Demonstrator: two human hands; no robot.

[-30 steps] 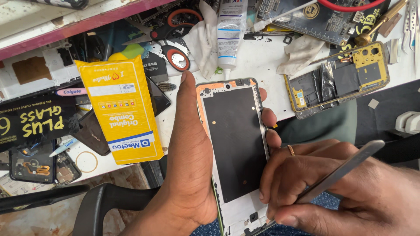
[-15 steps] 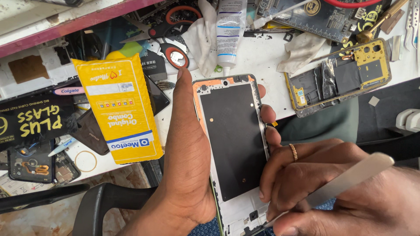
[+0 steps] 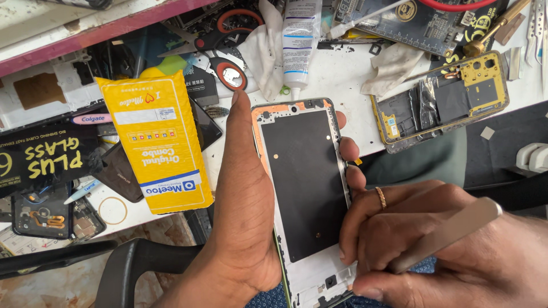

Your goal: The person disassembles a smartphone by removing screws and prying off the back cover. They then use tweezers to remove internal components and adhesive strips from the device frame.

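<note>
Gripping phone frame left hand, tweezers right hand

- Flat rectangular phone frame: black centre panel, white border, orange strip along the top edge
- Slim metal tool: pale silvery grey
- Thin ring on a finger: gold
- Padded paper envelope: bright yellow with a white label and a blue band
- Opened phone body: gold frame, black and grey inside
- Squeeze tube: white with blue print
- Worktop: white

yellow pouch left | black box far left | white tube top
</note>
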